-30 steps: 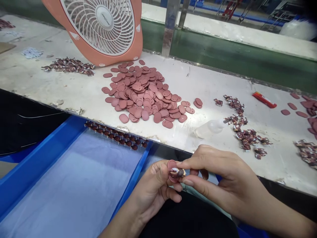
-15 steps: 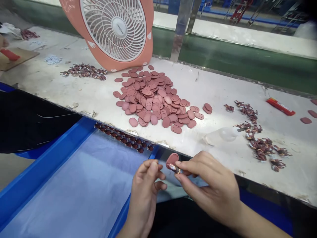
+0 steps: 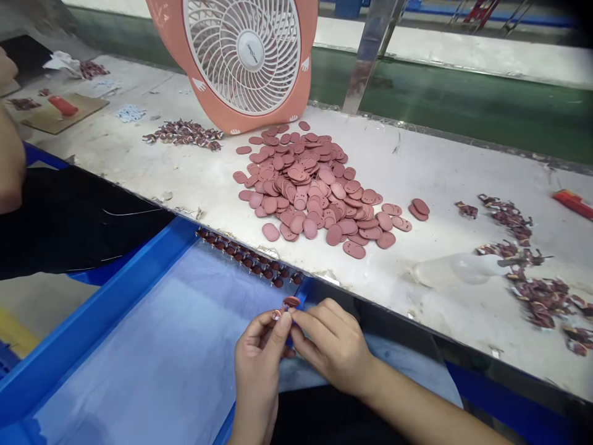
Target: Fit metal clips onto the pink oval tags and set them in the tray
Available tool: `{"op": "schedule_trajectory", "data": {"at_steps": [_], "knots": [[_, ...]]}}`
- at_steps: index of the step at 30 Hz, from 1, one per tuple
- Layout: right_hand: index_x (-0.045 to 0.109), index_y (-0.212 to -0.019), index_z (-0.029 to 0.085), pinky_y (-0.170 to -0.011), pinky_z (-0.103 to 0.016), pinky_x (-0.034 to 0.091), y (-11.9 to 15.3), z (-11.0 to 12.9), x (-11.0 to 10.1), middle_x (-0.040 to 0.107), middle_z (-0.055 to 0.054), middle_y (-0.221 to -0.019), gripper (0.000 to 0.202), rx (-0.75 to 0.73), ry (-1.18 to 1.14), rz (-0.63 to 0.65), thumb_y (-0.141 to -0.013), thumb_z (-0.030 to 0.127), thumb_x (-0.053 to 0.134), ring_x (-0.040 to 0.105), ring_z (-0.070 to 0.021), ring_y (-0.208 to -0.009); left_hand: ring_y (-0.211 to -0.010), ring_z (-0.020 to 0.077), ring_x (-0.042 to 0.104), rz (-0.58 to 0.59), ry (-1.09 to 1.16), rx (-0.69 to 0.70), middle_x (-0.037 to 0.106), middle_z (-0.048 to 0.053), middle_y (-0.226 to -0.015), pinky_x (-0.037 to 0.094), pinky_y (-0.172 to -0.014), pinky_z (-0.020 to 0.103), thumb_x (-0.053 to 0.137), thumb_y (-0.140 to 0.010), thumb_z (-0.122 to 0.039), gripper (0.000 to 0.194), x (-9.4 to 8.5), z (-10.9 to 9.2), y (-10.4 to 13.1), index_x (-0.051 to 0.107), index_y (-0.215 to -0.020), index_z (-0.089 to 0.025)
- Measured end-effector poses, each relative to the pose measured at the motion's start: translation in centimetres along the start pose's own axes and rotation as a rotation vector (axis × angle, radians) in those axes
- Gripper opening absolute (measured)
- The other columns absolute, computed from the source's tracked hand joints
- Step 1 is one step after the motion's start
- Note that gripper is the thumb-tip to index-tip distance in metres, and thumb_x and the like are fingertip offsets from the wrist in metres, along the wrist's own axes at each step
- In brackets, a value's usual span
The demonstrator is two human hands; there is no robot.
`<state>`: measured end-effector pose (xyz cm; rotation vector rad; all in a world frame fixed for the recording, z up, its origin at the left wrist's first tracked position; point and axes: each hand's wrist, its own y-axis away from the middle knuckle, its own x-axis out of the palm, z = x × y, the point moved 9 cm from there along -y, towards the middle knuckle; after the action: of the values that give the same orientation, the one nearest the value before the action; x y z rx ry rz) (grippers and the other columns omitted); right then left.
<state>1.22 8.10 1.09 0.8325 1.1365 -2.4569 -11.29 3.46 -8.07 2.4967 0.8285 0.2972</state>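
Note:
My left hand [image 3: 259, 358] and my right hand [image 3: 333, 346] meet at the fingertips above the near table edge. Between them they pinch a small brown figurine [image 3: 277, 314] with a reddish-brown oval disc [image 3: 291, 301] at its upper end. Fingers cover most of the figurine, so I cannot tell how it joins the disc. Beyond my hands, a heap of similar oval discs [image 3: 315, 191] lies on the white table [image 3: 445, 179]. Left of my hands, rows of small figures with round bases [image 3: 254, 262] stand along one end of a blue bin [image 3: 115, 309].
A clear squeeze bottle [image 3: 445, 270] lies beside brown figurines [image 3: 542, 300] on the right, near a red tool [image 3: 574, 203]. An orange fan [image 3: 250, 55] stands behind the discs. More figurines [image 3: 183, 134] lie left. Another person's arm [image 3: 9, 161] is at far left.
My right hand has moved left with the figurine and disc, and my left fingertips now touch it too. The camera view has shifted, so the table things appear further right.

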Motion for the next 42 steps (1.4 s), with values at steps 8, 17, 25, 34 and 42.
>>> {"op": "schedule_trajectory", "data": {"at_steps": [8, 17, 25, 34, 42], "knots": [[0.067, -0.099, 0.01, -0.048, -0.027, 0.045, 2.8, 1.3, -3.6, 0.068, -0.004, -0.067, 0.012, -0.091, 0.037, 0.113, -0.089, 0.006, 0.063, 0.056, -0.0139, -0.053, -0.086, 0.0234, 0.07, 0.077, -0.584, 0.097, 0.075, 0.005, -0.088, 0.055, -0.078, 0.037, 0.073, -0.082, -0.04, 0.025, -0.8, 1.5, -7.9, 0.071, -0.092, -0.017], [0.066, -0.106, 0.008, -0.05, -0.028, 0.051, 5.7, -0.9, -5.9, 0.069, -0.006, -0.073, 0.021, 0.024, 0.071, 0.094, -0.087, -0.001, 0.061, 0.06, -0.0153, -0.058, -0.096, 0.023, 0.067, 0.196, -1.192, 0.149, 0.069, 0.007, -0.11, 0.055, -0.085, 0.045, 0.061, -0.094, -0.039, 0.027, 1.7, 4.3, -10.6, 0.067, -0.109, -0.017], [0.067, -0.104, 0.008, -0.053, -0.029, 0.051, 5.8, -1.1, -6.6, 0.069, -0.008, -0.074, 0.019, 0.022, 0.065, 0.048, -0.087, -0.001, 0.063, 0.06, -0.0159, -0.061, -0.095, 0.0224, 0.067, 0.194, -1.396, 0.151, 0.069, 0.008, -0.113, 0.057, -0.083, 0.044, 0.06, -0.094, -0.038, 0.028, 2.1, 4.8, -11.0, 0.065, -0.113, -0.018], [0.067, -0.108, 0.008, -0.054, -0.029, 0.051, 5.9, -1.8, -7.4, 0.07, -0.007, -0.075, 0.027, 0.023, 0.104, 0.041, -0.085, -0.004, 0.065, 0.062, -0.0161, -0.062, -0.079, 0.0177, 0.067, 0.159, -1.385, 0.329, 0.07, 0.004, -0.096, 0.058, -0.071, 0.037, 0.063, -0.093, -0.038, 0.024, 2.8, 4.1, -10.9, 0.067, -0.103, -0.016], [0.068, -0.104, 0.021, -0.062, -0.03, 0.049, 7.4, -4.2, -15.4, 0.067, -0.001, -0.08, 0.028, 0.258, 0.29, -0.269, -0.083, 0.003, 0.068, 0.062, -0.0168, -0.067, -0.059, 0.0159, 0.063, -0.139, -0.973, 1.124, 0.073, 0.002, -0.07, 0.049, -0.064, 0.032, 0.059, -0.094, -0.033, 0.02, 2.8, -7.3, -1.7, 0.07, -0.083, -0.021]]}}
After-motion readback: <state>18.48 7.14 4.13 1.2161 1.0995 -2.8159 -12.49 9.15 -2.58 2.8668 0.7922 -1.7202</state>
